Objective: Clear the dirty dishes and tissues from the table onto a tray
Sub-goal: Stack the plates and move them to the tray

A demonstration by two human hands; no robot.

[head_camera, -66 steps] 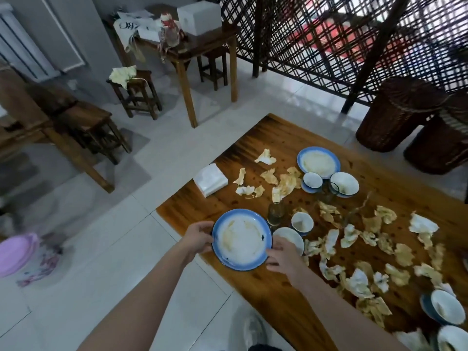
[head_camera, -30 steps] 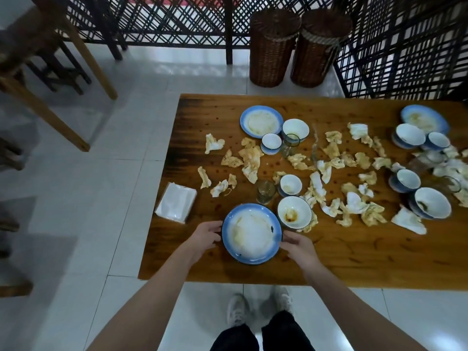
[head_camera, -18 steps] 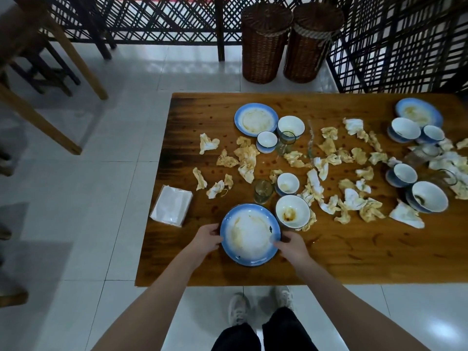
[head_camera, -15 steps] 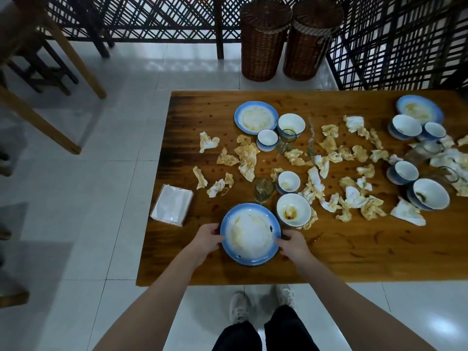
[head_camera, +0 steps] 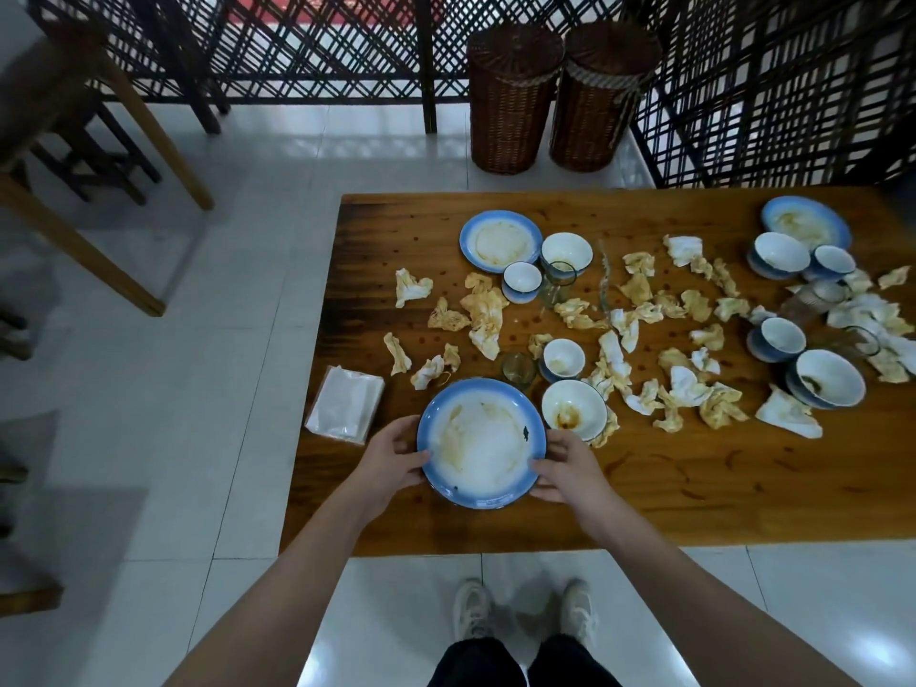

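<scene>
A dirty blue-rimmed plate (head_camera: 481,441) lies near the front edge of the wooden table (head_camera: 694,498). My left hand (head_camera: 391,461) grips its left rim and my right hand (head_camera: 567,468) grips its right rim. Just right of it stands a stained white bowl (head_camera: 574,410), with a small bowl (head_camera: 562,358) and a glass (head_camera: 518,368) behind. Several crumpled stained tissues (head_camera: 483,314) are scattered across the table. Another dirty plate (head_camera: 499,239) lies at the back, and several bowls (head_camera: 825,379) sit at the right. No tray is in view.
A pack of napkins (head_camera: 344,405) overhangs the table's left edge. Two wicker baskets (head_camera: 513,96) stand beyond the table against a dark lattice screen (head_camera: 297,42). Wooden furniture legs (head_camera: 124,156) stand on the tiled floor at the left. My shoes (head_camera: 520,612) are below the table edge.
The view has swung to face the table squarely. Both hands have stayed at the sides of the blue-rimmed plate, closing in on its rim.
</scene>
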